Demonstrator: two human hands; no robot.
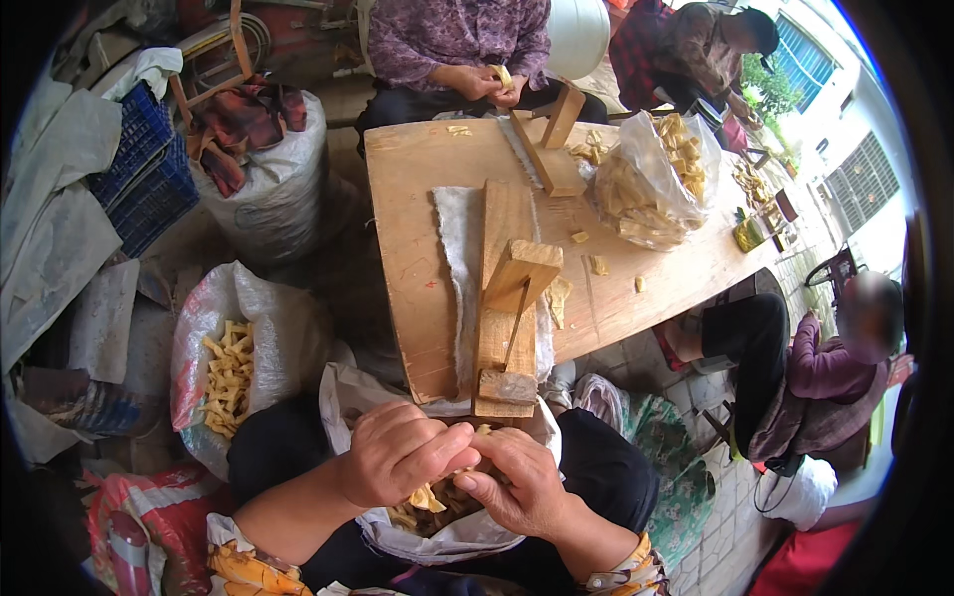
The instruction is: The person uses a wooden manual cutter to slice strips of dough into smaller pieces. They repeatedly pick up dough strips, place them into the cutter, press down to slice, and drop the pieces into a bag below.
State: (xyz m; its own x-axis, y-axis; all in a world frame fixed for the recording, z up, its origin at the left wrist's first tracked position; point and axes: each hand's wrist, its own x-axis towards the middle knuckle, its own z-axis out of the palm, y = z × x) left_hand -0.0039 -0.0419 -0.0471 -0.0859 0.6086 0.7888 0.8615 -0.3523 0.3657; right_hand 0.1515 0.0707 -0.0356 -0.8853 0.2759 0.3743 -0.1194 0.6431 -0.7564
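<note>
My left hand and my right hand meet over an open white woven sack in my lap. Between their fingertips they pinch a small yellowish strip, which looks like rawhide and is mostly hidden by the fingers. Another yellowish piece shows just under my left hand; whether it hangs from the hand or lies in the sack I cannot tell. Beyond my fingers, a wooden block jig with an upright block and a thin metal rod lies on a whitish cloth, its near end overhanging the table edge.
The wooden table bears a second wooden jig, loose scraps and a clear plastic bag of yellowish pieces. To my left stand a sack of knotted pieces and a full white sack. Several people sit around.
</note>
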